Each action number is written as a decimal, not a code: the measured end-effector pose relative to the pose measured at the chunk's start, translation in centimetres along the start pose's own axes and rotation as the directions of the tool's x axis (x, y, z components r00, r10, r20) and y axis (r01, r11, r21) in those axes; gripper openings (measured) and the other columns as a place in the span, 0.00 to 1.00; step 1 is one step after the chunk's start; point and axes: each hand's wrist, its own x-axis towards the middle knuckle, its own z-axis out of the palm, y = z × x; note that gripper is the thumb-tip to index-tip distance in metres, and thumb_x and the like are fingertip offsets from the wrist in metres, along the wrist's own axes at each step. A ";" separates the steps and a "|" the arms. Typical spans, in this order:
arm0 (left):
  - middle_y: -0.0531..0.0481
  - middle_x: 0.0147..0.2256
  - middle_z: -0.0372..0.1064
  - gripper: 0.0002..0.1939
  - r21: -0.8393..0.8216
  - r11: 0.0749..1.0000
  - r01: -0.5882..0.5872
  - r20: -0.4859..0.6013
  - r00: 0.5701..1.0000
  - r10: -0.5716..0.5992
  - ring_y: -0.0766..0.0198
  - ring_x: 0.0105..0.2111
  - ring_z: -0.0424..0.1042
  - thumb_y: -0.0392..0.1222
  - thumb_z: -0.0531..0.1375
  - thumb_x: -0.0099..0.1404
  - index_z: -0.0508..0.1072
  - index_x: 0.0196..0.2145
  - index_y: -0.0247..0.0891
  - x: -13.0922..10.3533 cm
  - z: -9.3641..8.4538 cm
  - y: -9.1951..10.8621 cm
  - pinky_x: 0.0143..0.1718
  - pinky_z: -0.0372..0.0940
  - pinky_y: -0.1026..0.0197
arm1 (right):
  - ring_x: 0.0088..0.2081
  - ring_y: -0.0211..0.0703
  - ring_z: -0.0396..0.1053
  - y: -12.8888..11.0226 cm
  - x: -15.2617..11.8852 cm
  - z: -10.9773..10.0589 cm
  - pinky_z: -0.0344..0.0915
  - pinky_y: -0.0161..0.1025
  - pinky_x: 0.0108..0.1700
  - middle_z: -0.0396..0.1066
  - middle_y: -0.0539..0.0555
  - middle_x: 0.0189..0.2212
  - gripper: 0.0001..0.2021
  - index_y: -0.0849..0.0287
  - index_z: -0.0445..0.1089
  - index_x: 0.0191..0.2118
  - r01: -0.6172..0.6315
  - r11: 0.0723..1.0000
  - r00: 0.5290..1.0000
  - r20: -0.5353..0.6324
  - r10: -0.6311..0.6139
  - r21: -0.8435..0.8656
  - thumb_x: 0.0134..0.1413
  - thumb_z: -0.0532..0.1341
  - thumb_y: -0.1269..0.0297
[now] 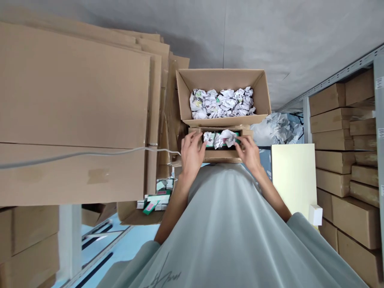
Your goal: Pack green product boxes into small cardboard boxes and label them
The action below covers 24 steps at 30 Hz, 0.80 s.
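Observation:
A small open carton [223, 155] stands right in front of my body, with crumpled paper [227, 138] lying over green-edged items inside it. My left hand [192, 154] rests at the carton's left end, fingers spread and bent over its edge, next to the paper. At the opposite end, my right hand [249, 153] has its fingers apart, the tips at the paper's right side. Neither hand is closed round anything. What lies under the paper is mostly hidden. Just behind is a larger open box [223, 121] holding many wads of crumpled white paper [228, 102].
Flattened cardboard sheets [75, 88] are stacked high on the left, crossed by a white cable [120, 153]. Below them sits a carton of small green and white boxes [160, 198]. Shelved brown boxes [333, 160] line the right side, beside a pale yellow board [293, 180].

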 end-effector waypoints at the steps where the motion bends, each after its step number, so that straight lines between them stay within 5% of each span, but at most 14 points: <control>1: 0.38 0.70 0.69 0.23 0.009 1.000 0.012 -0.019 1.000 -0.012 0.41 0.72 0.68 0.47 0.59 0.79 0.75 0.68 0.48 -0.4 0.1 -0.4 0.76 0.63 0.40 | 0.62 0.59 0.77 1.0 -0.4 -0.2 0.77 0.51 0.62 0.74 0.66 0.63 0.21 0.53 0.76 0.66 -0.040 0.999 0.997 -0.067 0.040 -0.007 0.82 0.53 0.54; 5: 0.30 0.75 0.62 0.31 0.011 0.996 0.091 -0.017 0.996 -0.091 0.36 0.76 0.63 0.48 0.62 0.77 0.68 0.73 0.39 -1.1 1.7 -2.4 0.76 0.62 0.36 | 0.65 0.67 0.73 4.6 -0.7 1.0 0.75 0.60 0.64 0.73 0.71 0.63 0.22 0.59 0.74 0.66 -0.169 0.985 0.965 -0.206 0.162 -0.017 0.76 0.59 0.54; 9: 0.25 0.72 0.66 0.38 -0.054 0.976 0.210 0.069 0.976 -0.206 0.31 0.73 0.68 0.49 0.67 0.73 0.64 0.75 0.34 -0.7 3.9 -4.6 0.74 0.65 0.34 | 0.57 0.67 0.79 6.1 -0.5 3.5 0.77 0.59 0.59 0.76 0.72 0.61 0.26 0.63 0.72 0.68 -0.240 0.971 0.966 -0.090 0.241 0.024 0.73 0.61 0.53; 15: 0.27 0.68 0.73 0.42 -0.319 0.882 0.347 0.156 0.937 -0.312 0.39 0.69 0.75 0.40 0.71 0.68 0.63 0.75 0.35 0.4 6.1 -8.2 0.73 0.67 0.36 | 0.57 0.64 0.83 5.5 -0.7 5.6 0.78 0.58 0.62 0.81 0.67 0.61 0.27 0.59 0.71 0.69 -0.299 0.942 0.954 0.007 0.301 0.154 0.67 0.64 0.61; 20: 0.34 0.59 0.81 0.35 -0.493 0.783 0.380 0.256 0.923 -0.287 0.48 0.58 0.83 0.39 0.70 0.67 0.70 0.70 0.38 0.3 6.2 -10.0 0.67 0.74 0.40 | 0.50 0.59 0.85 5.3 -3.7 6.0 0.82 0.57 0.57 0.85 0.61 0.55 0.27 0.54 0.73 0.67 -0.336 0.864 0.931 -0.008 0.365 0.375 0.62 0.63 0.62; 24: 0.36 0.58 0.81 0.33 -0.545 0.778 0.311 0.313 0.937 -0.155 0.49 0.57 0.83 0.45 0.71 0.67 0.72 0.67 0.39 -1.0 6.1 -8.8 0.65 0.75 0.42 | 0.48 0.56 0.86 5.3 -8.8 5.4 0.83 0.54 0.54 0.84 0.60 0.56 0.27 0.53 0.74 0.65 -0.348 0.761 0.887 -0.071 0.457 0.548 0.60 0.64 0.60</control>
